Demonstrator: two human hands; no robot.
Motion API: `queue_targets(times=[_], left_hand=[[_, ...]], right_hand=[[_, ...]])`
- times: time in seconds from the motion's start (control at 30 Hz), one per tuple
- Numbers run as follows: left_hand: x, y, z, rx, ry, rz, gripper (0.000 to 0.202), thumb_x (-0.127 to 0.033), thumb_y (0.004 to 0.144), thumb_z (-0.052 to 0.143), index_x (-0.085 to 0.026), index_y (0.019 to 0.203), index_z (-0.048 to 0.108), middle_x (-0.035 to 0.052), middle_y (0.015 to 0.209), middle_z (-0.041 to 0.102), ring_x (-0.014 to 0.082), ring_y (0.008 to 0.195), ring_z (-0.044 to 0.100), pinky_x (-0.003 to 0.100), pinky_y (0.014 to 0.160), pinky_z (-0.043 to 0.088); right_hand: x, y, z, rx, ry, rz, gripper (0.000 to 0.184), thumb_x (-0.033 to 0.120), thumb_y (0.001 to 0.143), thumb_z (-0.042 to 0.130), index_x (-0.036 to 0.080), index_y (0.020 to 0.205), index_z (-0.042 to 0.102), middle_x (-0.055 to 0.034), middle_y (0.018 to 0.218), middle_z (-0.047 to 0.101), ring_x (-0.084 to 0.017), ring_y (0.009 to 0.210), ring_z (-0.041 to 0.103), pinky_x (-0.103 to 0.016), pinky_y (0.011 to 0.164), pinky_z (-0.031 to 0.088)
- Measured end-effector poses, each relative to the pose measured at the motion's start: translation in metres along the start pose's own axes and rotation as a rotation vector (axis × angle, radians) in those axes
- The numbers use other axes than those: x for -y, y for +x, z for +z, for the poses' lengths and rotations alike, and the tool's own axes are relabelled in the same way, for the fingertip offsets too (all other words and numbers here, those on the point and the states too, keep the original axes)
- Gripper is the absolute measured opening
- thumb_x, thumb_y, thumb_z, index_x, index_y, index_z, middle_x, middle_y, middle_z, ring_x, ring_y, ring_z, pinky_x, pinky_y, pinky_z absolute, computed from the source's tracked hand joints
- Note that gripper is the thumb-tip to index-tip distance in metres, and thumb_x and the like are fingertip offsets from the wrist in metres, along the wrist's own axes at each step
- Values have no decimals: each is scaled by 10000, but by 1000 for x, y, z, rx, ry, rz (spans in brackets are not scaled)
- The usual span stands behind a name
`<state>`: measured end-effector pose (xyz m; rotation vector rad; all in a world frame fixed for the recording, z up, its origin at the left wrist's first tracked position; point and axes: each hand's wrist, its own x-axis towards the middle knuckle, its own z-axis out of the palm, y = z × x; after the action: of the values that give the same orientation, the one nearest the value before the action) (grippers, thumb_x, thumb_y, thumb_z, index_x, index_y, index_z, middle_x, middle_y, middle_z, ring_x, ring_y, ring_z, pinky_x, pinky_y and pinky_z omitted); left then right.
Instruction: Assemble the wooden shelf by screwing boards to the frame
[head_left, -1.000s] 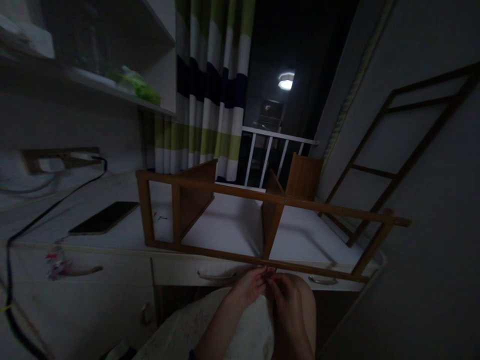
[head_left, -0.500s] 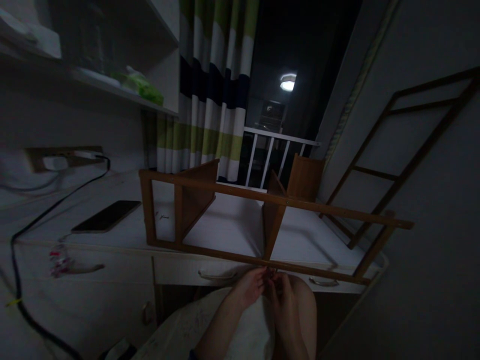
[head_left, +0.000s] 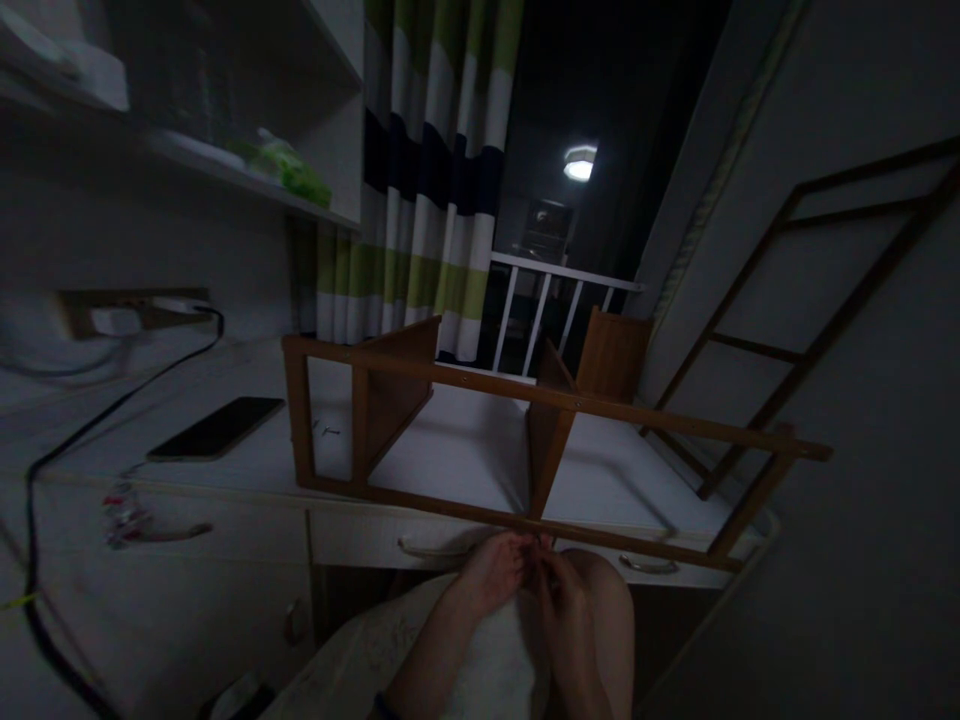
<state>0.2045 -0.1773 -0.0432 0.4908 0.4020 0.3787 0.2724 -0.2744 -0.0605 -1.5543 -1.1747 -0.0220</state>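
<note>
Shelf frame lies on its side along the front edge of the bench. Just under its lower rail the left hand and right hand meet, fingers pinched together; on what, too dark to tell.

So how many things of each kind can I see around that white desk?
Wooden frames: 2, the shelf frame on the desk and the ladder-like frame leaning at the right.
Phone: 1
Black cable: 1
Hands: 2, the left hand and the right hand.
Total: 6
</note>
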Motion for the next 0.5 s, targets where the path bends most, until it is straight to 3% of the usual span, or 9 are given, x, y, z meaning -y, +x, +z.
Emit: queue_targets(times=[0.23,0.5], left_hand=[[-1,1,-5,107,26,-1,236,-94,708,381,-36,806,588,128,782,640,158,788,597,223,765,427],[-7,-1,-12,242,67,-18,253,-139,731,402,-16,846,592,155,860,621,173,771,583,245,738,401]], right_hand=[[1,-4,-1,24,-115,-95,300,136,756,384,155,980,583,-85,944,634,-175,842,592,-313,756,476],[-7,-6,3,19,-428,-244,332,29,709,333,143,925,558,-80,801,626,-171,726,583,-298,665,479]])
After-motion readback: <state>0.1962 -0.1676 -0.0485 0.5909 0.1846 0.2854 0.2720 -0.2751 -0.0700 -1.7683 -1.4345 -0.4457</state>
